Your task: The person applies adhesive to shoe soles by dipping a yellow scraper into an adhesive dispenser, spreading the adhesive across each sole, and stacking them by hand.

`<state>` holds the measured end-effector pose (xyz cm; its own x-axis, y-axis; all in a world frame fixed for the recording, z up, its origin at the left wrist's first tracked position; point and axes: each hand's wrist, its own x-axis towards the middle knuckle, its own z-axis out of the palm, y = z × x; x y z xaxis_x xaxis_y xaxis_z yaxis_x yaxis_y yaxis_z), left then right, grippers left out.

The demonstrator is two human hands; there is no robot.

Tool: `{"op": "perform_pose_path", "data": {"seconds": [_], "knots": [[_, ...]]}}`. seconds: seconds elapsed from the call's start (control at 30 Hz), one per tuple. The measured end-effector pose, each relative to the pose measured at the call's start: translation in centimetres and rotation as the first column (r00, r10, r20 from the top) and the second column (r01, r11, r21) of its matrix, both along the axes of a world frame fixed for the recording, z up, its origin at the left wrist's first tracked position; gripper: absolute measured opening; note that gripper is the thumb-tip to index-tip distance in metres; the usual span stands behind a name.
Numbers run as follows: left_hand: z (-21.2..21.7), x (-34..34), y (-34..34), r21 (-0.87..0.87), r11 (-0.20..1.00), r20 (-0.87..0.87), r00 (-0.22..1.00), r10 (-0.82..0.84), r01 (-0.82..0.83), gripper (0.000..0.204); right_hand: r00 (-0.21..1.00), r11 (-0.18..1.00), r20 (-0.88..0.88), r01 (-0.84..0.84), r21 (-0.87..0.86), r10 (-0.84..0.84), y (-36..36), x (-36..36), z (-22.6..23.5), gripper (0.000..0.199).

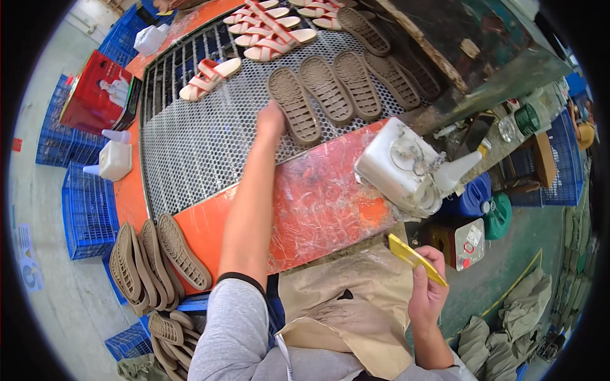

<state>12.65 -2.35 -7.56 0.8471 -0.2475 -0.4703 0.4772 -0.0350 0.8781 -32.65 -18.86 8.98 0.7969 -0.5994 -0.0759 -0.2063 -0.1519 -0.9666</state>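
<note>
My left hand reaches far over the metal mesh. Its closed fingers are at the left edge of a brown shoe sole, the first in a row of several ribbed soles; the fingertips are partly hidden. My right hand is closed round a flat, yellow-handled brush, held in front of the apron at the right, with its dark tip pointing up and left. Beyond the mesh's middle lie sandal uppers with red and cream straps, one apart from the group at the back.
A white glue-smeared container stands at the orange bench's right end. More soles stand at the left corner. White bottles and a red tin line the left side. Blue crates and jugs flank the bench.
</note>
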Motion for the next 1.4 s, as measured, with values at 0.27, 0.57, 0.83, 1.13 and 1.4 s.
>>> {"op": "perform_pose_path", "data": {"seconds": [0.27,0.57,0.83,1.13,1.4], "knots": [[18.4,-20.0,-1.1,-0.278,0.924,0.58,0.813,-0.055,0.261,0.096,0.991,0.993,-0.07,0.114,0.027,-0.112,-0.2,0.4,-3.1,0.023],[22.7,-36.1,5.6,-0.379,0.906,0.573,0.817,0.069,0.19,0.094,0.99,0.99,-0.088,-0.119,-0.076,0.112,-0.6,-2.8,-3.5,0.035],[22.7,-42.0,1.9,-0.44,0.863,0.578,0.814,0.06,0.248,0.093,0.975,0.979,-0.157,-0.174,-0.109,0.156,0.9,-1.5,0.0,0.032],[24.0,-35.5,5.3,-0.456,0.853,0.595,0.8,0.078,0.255,0.092,0.983,0.975,-0.022,-0.185,-0.121,0.183,1.9,-1.2,-1.4,0.033],[24.3,-37.8,8.5,-0.512,0.816,0.563,0.822,0.084,0.267,0.091,0.985,0.984,0.014,-0.174,-0.047,0.175,1.5,-1.5,-1.7,0.036]]}}
